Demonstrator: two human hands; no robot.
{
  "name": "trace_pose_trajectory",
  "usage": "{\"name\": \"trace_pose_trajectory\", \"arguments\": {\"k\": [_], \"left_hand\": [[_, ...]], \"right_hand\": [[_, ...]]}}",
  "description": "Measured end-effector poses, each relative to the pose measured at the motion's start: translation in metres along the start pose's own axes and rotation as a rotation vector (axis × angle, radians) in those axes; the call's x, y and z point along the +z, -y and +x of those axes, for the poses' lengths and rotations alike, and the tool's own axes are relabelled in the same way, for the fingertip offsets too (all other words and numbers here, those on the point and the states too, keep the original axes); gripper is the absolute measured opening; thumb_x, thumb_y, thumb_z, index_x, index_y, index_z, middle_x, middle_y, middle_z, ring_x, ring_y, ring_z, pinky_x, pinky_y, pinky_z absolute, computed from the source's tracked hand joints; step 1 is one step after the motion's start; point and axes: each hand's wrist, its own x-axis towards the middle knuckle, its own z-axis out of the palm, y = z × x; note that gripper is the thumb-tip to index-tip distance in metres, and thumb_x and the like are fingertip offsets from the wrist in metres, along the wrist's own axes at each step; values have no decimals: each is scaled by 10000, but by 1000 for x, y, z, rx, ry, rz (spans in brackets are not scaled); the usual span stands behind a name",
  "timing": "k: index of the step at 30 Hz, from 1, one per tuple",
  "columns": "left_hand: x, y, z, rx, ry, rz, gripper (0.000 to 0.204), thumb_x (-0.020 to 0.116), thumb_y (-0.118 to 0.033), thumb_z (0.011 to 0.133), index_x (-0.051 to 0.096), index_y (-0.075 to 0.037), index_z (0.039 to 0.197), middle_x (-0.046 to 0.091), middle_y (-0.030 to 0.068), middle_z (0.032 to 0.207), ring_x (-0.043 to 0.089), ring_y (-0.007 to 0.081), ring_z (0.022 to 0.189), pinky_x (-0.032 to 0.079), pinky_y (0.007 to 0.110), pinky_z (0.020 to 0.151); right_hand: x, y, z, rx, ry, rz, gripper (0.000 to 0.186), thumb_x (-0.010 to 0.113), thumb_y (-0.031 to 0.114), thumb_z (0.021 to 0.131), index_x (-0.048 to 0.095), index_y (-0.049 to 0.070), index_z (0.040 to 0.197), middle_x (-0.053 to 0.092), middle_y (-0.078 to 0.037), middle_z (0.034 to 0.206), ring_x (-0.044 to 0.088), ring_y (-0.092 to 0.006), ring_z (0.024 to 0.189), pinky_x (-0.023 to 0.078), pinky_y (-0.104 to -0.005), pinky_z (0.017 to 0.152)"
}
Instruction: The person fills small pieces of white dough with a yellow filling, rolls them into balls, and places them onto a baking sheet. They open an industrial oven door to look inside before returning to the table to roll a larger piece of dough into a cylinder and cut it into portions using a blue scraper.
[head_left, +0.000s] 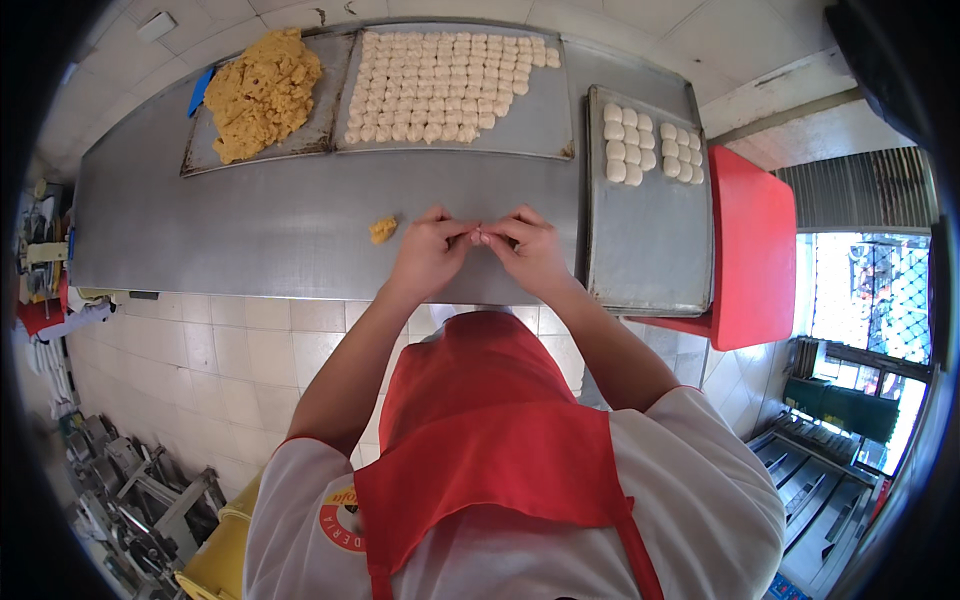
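Observation:
My left hand (437, 245) and my right hand (522, 245) meet over the near part of the steel table, thumbs and fingertips pinched together. Between them shows a small pale piece of dough (477, 237), mostly covered by the fingers. Just left of my left hand, a small lump of yellow filling (383, 229) lies on the tabletop. Farther back, a large mound of the same yellow filling (262, 95) is heaped on a tray at the left. Beside it, many small pale dough pieces (435, 85) sit in close rows on another tray.
A metal tray (645, 250) at the right holds two groups of smooth dough balls (628, 145). A blue scraper (200, 92) leans by the filling mound. The steel table (230, 220) has its front edge near my forearms. A red chair (755, 250) stands beyond the right tray.

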Motion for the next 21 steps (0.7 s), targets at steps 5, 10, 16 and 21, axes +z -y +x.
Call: {"name": "trace_pose_trajectory", "arguments": {"k": [5, 10, 16, 21], "left_hand": [[64, 22, -10, 86, -133, 117, 715, 694, 47, 861, 509, -24, 1548, 558, 272, 1436, 633, 414, 1258, 578, 453, 1003], [90, 22, -29, 174, -13, 53, 916, 643, 31, 883, 172, 53, 1669, 262, 311, 1706, 376, 453, 1533, 491, 466, 1176], [83, 25, -32, 79, -45, -43, 735, 606, 30, 924, 360, 29, 1616, 430, 295, 1619, 524, 430, 1430, 517, 424, 1120], [40, 20, -16, 68, -507, -100, 438, 533, 46, 970, 640, 3, 1393, 673, 241, 1339, 674, 356, 1176, 534, 382, 1009]], "right_hand": [[58, -21, -12, 140, -159, -59, 431, 735, 12, 897, 702, 75, 1323, 641, -164, 1200, 689, -377, 990, 604, -430, 835], [65, -16, -42, 360, -201, 285, 516, 646, -38, 898, 648, 49, 1407, 586, -232, 1344, 659, -414, 1156, 578, -451, 980], [49, -28, -44, 152, 17, 36, 485, 603, -73, 867, 666, 4, 1341, 562, -224, 1376, 636, -446, 1170, 567, -453, 988], [33, -4, 30, -146, -105, -378, 432, 681, 71, 879, 676, 94, 1310, 546, -176, 1424, 578, -381, 1233, 503, -488, 1019]]}}
